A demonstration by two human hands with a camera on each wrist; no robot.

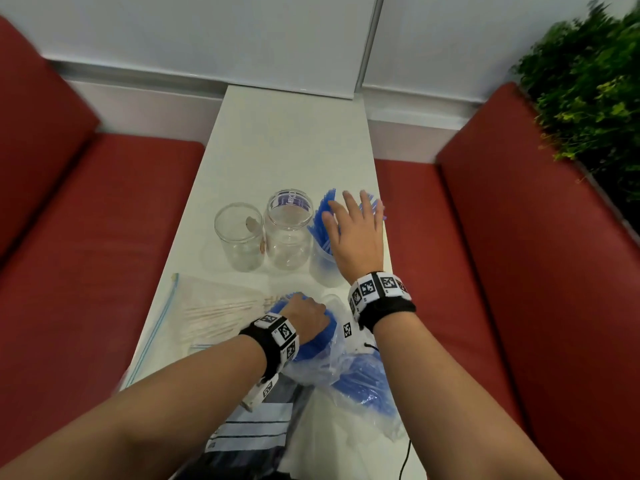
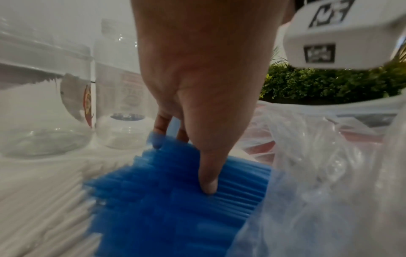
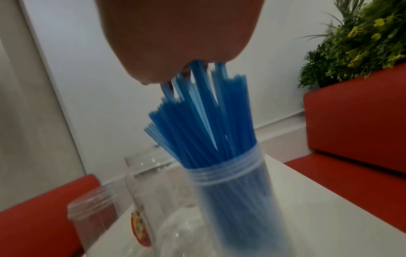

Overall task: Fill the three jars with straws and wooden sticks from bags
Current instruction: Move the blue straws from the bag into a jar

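Looks like a café or diner booth: red padded benches [image 1: 114, 216] flanking a narrow white table [image 1: 287, 133], green hedge planter [image 1: 588, 84] behind.

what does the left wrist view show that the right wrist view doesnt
Only the left wrist view: the left hand gripping a bundle of blue straws at the clear plastic bag. Only the right wrist view: the right hand flat on blue straws standing in the frosted jar. Both: the two empty clear jars and the plant.

Count: three jars ahead of my hands, namely two empty clear jars [image 1: 239, 237] [image 1: 288, 230] and one straw-filled jar [image 1: 323, 268]. Two bags: zip bag [image 1: 166, 327], thin plastic bag [image 1: 332, 362].
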